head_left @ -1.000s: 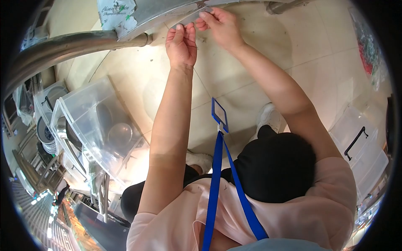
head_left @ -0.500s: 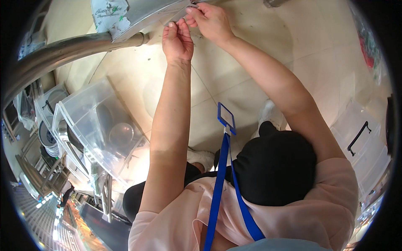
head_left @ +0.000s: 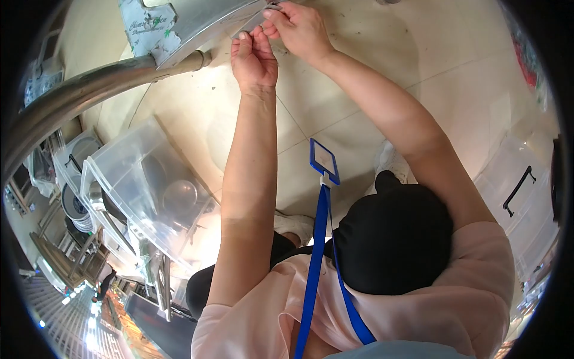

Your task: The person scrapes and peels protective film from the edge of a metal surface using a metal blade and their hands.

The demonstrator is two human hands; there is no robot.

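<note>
Left hand, right hand shifted leftward, pinching grey strip (badge dangling)

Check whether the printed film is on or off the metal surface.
Partly on: the printed film covers one part of the metal surface; past its ragged edge, the metal shows bare.

We stretch our bare arms forward, our left hand pinching palm-up, our right hand pinching just beside it.
</note>
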